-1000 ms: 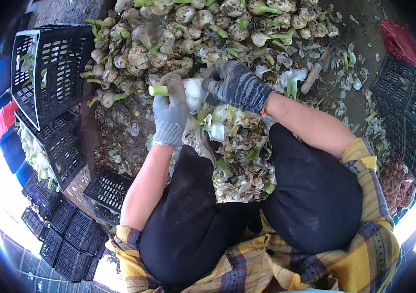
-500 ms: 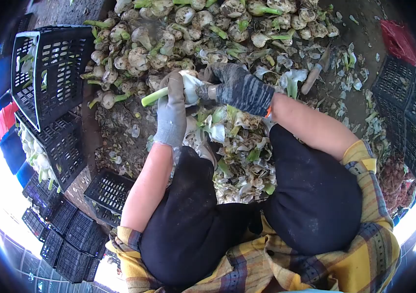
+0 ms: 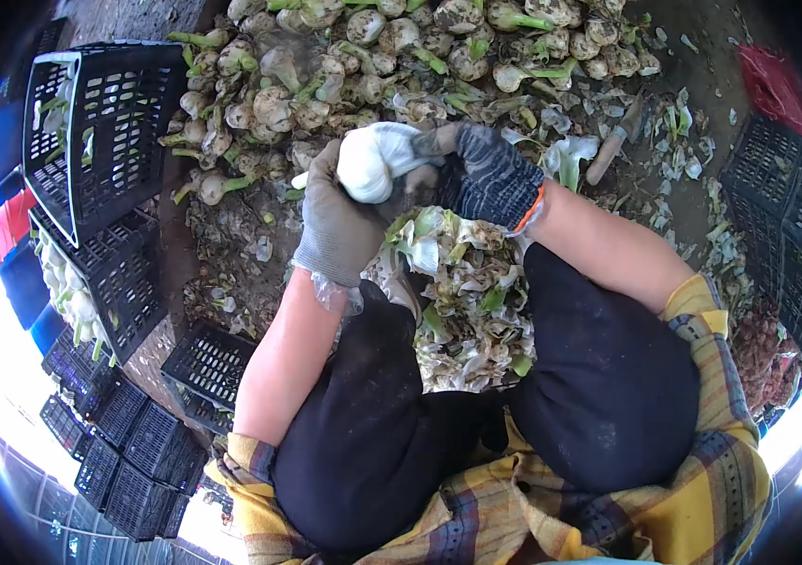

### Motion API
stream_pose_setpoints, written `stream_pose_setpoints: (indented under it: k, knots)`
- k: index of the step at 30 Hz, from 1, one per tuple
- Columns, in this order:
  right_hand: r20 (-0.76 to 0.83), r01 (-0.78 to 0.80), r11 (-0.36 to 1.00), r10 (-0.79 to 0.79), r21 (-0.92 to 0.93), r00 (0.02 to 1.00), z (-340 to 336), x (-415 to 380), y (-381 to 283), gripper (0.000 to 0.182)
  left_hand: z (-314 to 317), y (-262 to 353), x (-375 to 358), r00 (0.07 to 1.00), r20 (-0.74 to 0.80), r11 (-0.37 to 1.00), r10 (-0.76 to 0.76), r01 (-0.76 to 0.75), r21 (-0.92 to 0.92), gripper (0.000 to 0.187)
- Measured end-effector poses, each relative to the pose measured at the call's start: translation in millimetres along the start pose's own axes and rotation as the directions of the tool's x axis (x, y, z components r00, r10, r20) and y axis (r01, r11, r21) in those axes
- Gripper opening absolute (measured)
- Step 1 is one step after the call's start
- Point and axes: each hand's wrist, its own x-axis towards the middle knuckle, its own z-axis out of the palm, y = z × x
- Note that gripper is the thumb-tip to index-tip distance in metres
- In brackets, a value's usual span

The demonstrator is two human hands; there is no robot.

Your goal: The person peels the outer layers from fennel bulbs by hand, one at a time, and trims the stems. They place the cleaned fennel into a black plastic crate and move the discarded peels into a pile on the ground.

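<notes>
I see a smooth, faintly glossy, round white bulb (image 3: 366, 169) between matt, grey knitted-cloth gloved fingers (image 3: 324, 171). Beyond them, soil-crusted, brownish round bulbs (image 3: 272, 110) look rough; leftward, a black latticed crate (image 3: 116, 141) looks plastic.

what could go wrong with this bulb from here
The white bulb might slip from the gloved left hand into the peelings below. The right hand, up against it, might tear or bruise it. The loose wooden-handled tool beyond that hand could get knocked.
</notes>
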Motion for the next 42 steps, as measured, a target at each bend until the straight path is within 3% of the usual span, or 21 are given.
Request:
stream_pose_setpoints:
  k: [1,3,8,9,10,12,14,15,17,20,22,24,27,29,31,33,36,37,40,41,42]
  knots:
    - [0.068,-0.045,0.975,0.031,0.215,0.997,0,-6,-6,0.030,-13,5,3,0.988,0.144,0.998,-0.055,0.054,0.012,0.037]
    - [0.024,-0.054,0.981,0.050,0.185,0.998,-1,-6,-11,0.029,-36,17,7,0.892,0.419,0.986,-0.168,0.158,0.059,0.040]
    - [-0.034,-0.094,0.993,0.097,0.071,0.995,-49,12,-22,0.029,-16,16,-2,0.992,0.011,0.947,0.128,-0.126,0.296,0.039]
    - [0.015,-0.001,0.912,0.008,-0.411,1.000,-66,17,-16,0.031,-19,14,2,0.976,0.027,0.903,0.215,-0.210,0.374,0.038]
    - [0.064,0.101,0.606,-0.081,-0.789,0.995,-83,22,-10,0.033,-24,13,4,0.953,0.048,0.847,0.298,-0.287,0.447,0.037]
    - [0.325,0.360,0.233,-0.175,-0.904,0.929,-76,26,1,0.035,-27,9,5,0.896,0.135,0.650,0.423,-0.404,0.644,0.034]
    - [0.216,0.279,0.281,-0.235,-0.918,0.948,-30,14,-5,0.032,-25,10,4,0.830,0.282,0.319,0.481,-0.465,0.826,0.031]
    - [0.176,0.239,0.382,-0.193,-0.893,0.965,-18,11,-6,0.034,-16,8,-4,0.830,0.275,0.329,0.485,-0.464,0.822,0.035]
    - [-0.355,-0.326,0.710,0.115,-0.624,0.928,26,9,-16,0.040,-17,4,-3,0.810,0.339,0.346,0.478,-0.528,0.775,0.037]
    - [-0.220,-0.218,0.770,0.104,-0.599,0.970,24,7,-13,0.042,-23,1,1,0.778,0.383,0.334,0.499,-0.580,0.743,0.039]
    - [-0.212,-0.190,0.666,0.049,-0.721,0.976,16,5,-15,0.037,-24,0,1,0.745,0.433,0.234,0.508,-0.603,0.763,0.040]
    - [-0.085,-0.030,0.609,-0.062,-0.793,0.994,8,4,-9,0.036,-28,-1,5,0.742,0.438,0.254,0.507,-0.615,0.746,0.039]
    - [-0.163,-0.028,0.707,-0.124,-0.707,0.979,12,2,-6,0.027,-26,-1,3,0.753,0.417,0.290,0.509,-0.606,0.740,0.039]
    - [-0.074,0.041,0.557,-0.183,-0.829,0.980,9,5,-8,0.025,-22,2,1,0.783,0.366,0.309,0.502,-0.558,0.770,0.040]
    - [-0.137,0.019,0.583,-0.222,-0.812,0.965,9,5,-9,0.022,-20,6,0,0.830,0.283,0.321,0.480,-0.467,0.824,0.041]
    - [-0.348,-0.063,0.773,-0.210,-0.632,0.914,28,0,-16,0.019,-13,5,-5,0.871,0.182,0.541,0.457,-0.434,0.720,0.041]
    - [-0.311,0.045,0.818,-0.268,-0.574,0.912,-5,2,-16,0.021,-21,16,-2,0.946,0.074,0.826,0.315,-0.312,0.470,0.037]
    - [-0.361,-0.096,0.815,-0.145,-0.572,0.921,-16,0,-18,0.024,-21,20,-1,0.969,0.000,0.912,0.246,-0.232,0.338,0.037]
    - [-0.127,-0.027,0.298,-0.323,-0.954,0.938,-20,4,-3,0.027,-28,27,1,0.991,-0.055,0.984,0.124,-0.116,0.137,0.038]
    - [-0.192,-0.138,0.314,-0.149,-0.939,0.970,7,-5,-12,0.033,-29,26,0,0.993,-0.062,0.988,0.096,-0.088,0.130,0.038]
    - [-0.040,0.009,0.150,-0.318,-0.989,0.947,8,-4,-9,0.036,-30,26,0,0.995,-0.067,0.991,0.068,-0.060,0.123,0.037]
